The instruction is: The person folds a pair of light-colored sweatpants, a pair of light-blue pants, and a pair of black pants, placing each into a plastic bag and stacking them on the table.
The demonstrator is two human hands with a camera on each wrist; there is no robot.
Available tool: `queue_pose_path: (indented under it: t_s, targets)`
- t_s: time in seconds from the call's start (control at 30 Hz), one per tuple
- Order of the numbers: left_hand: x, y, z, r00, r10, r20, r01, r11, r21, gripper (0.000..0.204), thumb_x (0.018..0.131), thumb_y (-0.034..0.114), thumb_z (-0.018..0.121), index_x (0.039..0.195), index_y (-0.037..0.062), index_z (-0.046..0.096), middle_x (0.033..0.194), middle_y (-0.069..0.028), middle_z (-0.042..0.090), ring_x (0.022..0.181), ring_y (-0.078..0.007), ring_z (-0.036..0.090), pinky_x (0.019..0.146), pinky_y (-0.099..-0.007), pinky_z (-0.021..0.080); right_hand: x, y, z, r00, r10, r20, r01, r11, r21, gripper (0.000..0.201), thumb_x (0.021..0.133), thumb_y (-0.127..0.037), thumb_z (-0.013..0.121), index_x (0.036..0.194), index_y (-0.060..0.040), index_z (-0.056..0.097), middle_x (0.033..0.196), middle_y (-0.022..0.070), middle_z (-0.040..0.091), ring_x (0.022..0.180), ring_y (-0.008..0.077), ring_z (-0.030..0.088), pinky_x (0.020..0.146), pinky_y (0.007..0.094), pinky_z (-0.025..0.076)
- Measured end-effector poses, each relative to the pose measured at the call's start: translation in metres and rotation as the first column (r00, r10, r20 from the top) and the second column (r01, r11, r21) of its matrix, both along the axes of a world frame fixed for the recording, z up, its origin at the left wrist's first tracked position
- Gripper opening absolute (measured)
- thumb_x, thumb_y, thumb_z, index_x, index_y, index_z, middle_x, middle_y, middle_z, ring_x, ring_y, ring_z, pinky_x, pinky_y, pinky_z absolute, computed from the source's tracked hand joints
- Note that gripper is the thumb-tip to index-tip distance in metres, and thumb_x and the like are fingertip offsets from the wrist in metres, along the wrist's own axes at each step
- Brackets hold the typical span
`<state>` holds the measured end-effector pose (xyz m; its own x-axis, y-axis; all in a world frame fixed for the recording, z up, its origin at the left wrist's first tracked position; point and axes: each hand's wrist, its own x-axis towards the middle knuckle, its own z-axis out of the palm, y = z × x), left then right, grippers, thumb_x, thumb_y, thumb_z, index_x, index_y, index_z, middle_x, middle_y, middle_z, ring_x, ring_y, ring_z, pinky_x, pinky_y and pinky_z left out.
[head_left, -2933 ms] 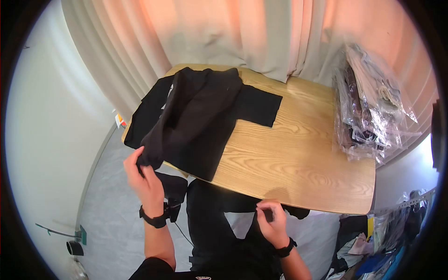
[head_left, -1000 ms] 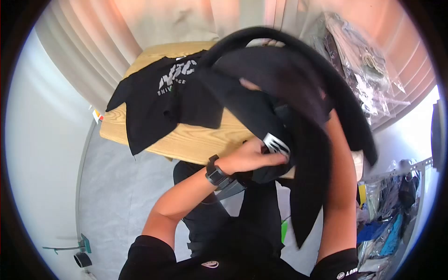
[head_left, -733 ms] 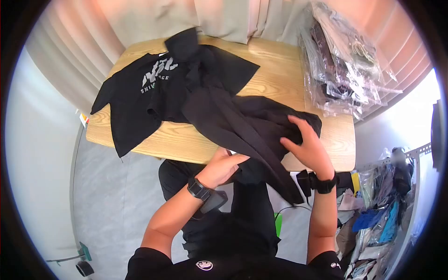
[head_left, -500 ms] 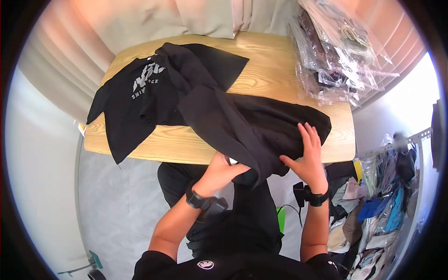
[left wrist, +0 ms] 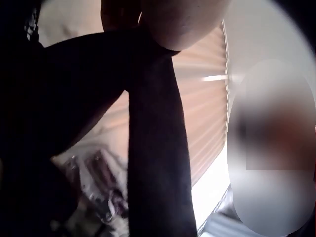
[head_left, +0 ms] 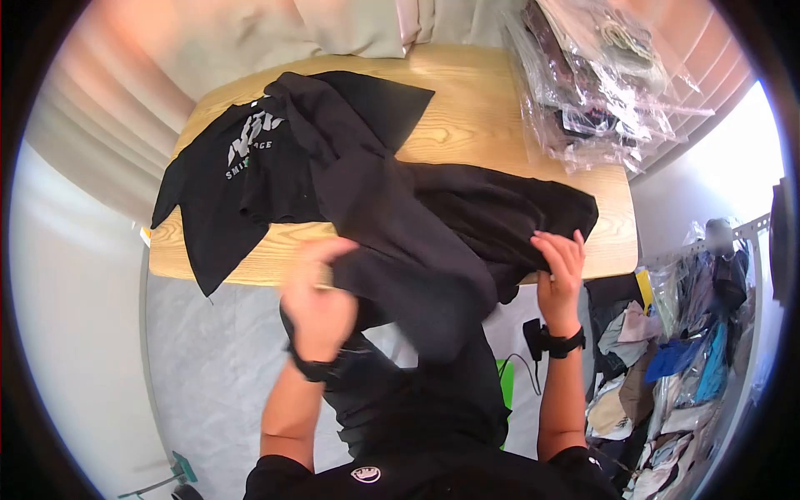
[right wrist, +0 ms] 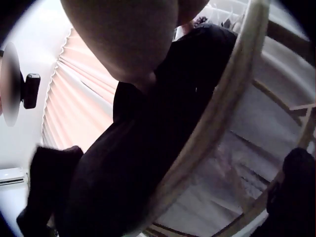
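A long dark garment lies bunched across the table, its near part hanging over the front edge above the person's lap. My left hand, blurred, holds the garment's near left edge. In the left wrist view, the dark cloth runs down from that hand. At the garment's right end, my right hand grips the cloth at the table edge; the right wrist view shows the thumb against it. Beneath the garment's left part is a black T-shirt with pale lettering, partly covered.
The wooden table backs onto a pale curtain. A pile of clothes in clear plastic bags stands at its back right. A rack with bagged clothes is at the right, and a white wall at the left.
The dark garment was pulled off the T-shirt and swung to the right. My left hand has since moved left along its near edge, and my right fingers have drawn together on the cloth.
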<state>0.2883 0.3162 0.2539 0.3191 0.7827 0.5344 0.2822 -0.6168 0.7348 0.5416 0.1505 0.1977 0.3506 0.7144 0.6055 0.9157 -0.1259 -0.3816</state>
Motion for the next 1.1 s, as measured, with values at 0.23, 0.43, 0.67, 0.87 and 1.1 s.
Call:
queue_pose_path:
  t_s: [0.23,0.43,0.67,0.87,1.1]
  targets:
    - [-0.105,0.108,0.047,0.686,0.339,0.643,0.004,0.883,-0.469,0.027,0.094,0.020,0.048,0.112,0.0016,0.055,0.104,-0.0068,0.061,0.092,-0.0167,0.060,0.078,-0.0295,0.050,0.042,-0.019,0.016,0.985,-0.162,0.054,0.154,0.981,0.121,0.041,0.061,0.015,0.052,0.095,-0.0055,0.063,0.103,0.0043,0.065,0.103,0.0249,0.057,0.106,0.0480,0.027]
    - [-0.205,0.189,-0.026,0.650,0.471,0.596,0.206,0.647,-0.735,0.026,0.097,0.024,0.043,0.109,0.0048,0.055,0.103,-0.0045,0.062,0.087,-0.0123,0.061,0.067,-0.0246,0.054,0.072,-0.024,-0.002,0.961,-0.274,0.019,0.269,0.952,0.145,0.036,0.064,0.015,0.050,0.092,-0.0043,0.062,0.102,0.0063,0.065,0.103,0.0267,0.056,0.102,0.0445,0.034]
    - [-0.210,0.166,-0.044,0.670,0.187,0.718,0.411,0.712,-0.569,0.025,0.097,0.021,0.040,0.107,0.0046,0.056,0.100,-0.0028,0.063,0.083,-0.0104,0.062,0.060,-0.0168,0.054,0.074,-0.023,-0.024,0.777,-0.476,-0.411,0.538,0.842,0.041,0.046,0.075,0.009,0.055,0.118,-0.0056,0.052,0.126,0.0128,0.049,0.106,0.0273,0.052,0.091,0.0351,0.041]
    - [-0.177,0.120,0.013,0.216,-0.026,0.976,0.959,0.193,-0.207,0.029,0.095,0.021,0.042,0.114,0.0037,0.054,0.119,-0.0075,0.058,0.107,-0.0175,0.057,0.082,-0.0319,0.054,0.080,-0.031,0.002,0.103,0.147,-0.984,0.237,0.957,0.168,0.062,0.083,-0.003,0.058,0.139,-0.0068,0.030,0.130,0.0109,0.048,0.106,0.0167,0.054,0.083,0.0276,0.045]
    - [-0.166,0.110,0.046,-0.035,-0.102,0.994,0.978,0.202,0.055,0.054,0.091,0.033,0.051,0.132,-0.0012,0.039,0.138,-0.0155,0.040,0.124,-0.0287,0.043,0.099,-0.0428,0.043,0.071,-0.017,-0.005,-0.337,0.536,-0.774,0.195,0.844,0.499,0.047,0.084,-0.014,0.061,0.126,-0.0002,0.047,0.119,0.0145,0.058,0.107,0.0263,0.058,0.095,0.0376,0.045]
